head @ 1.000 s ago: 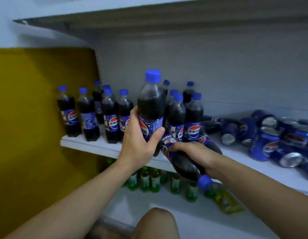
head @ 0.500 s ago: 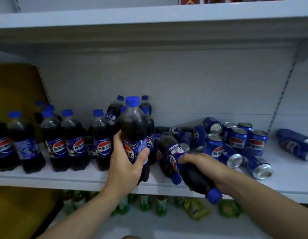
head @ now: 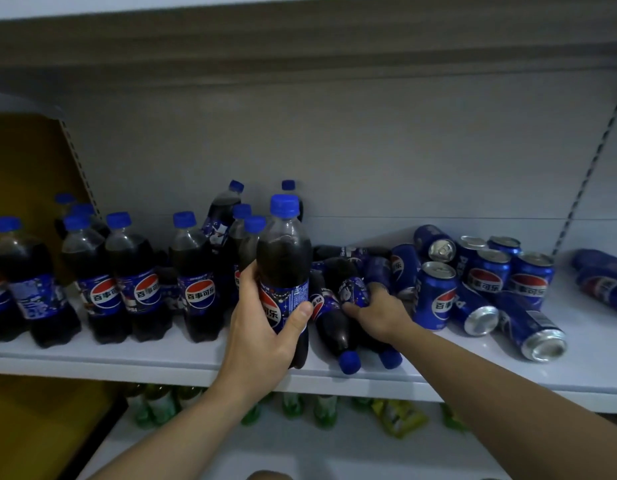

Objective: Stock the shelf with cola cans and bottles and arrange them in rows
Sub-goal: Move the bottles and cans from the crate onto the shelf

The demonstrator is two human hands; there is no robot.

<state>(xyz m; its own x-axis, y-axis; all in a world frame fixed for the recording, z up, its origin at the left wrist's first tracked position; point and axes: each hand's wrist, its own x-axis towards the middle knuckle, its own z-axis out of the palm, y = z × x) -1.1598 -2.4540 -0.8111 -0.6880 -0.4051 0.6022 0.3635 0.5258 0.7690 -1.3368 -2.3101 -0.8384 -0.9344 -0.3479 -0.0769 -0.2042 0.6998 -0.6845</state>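
White shelf board [head: 92, 355] runs across the view under a grey back wall. The left hand [head: 262, 327] is clamped round an upright cola bottle [head: 283, 258], thumb across the front of the label and fingers wrapped behind. The bottle's base is down at the board near the front edge, though I cannot tell whether it rests there or hangs just above. At three o'clock of it the right hand [head: 379, 313] lies over a toppled bottle [head: 350, 287], fingers curled on its label, blue cap pointing toward six o'clock. A second lying bottle [head: 334, 327] sits between the two hands, touching the gripped one, its cap also toward the front edge. At nine o'clock of the upright bottle stand the standing bottles [head: 196, 271] in loose rows, labels facing out; one at eleven o'clock leans. At three o'clock, past the right hand, the cans [head: 435, 292] cluster, some upright, some on their sides; a fallen can [head: 528, 323] lies nearest the front. Two more cans [head: 601, 282] lie well apart at the far right. At six o'clock, on the lower shelf, stand green bottles [head: 158, 407] and a yellow packet [head: 400, 417]; a yellow panel [head: 23, 168] fills nine o'clock.
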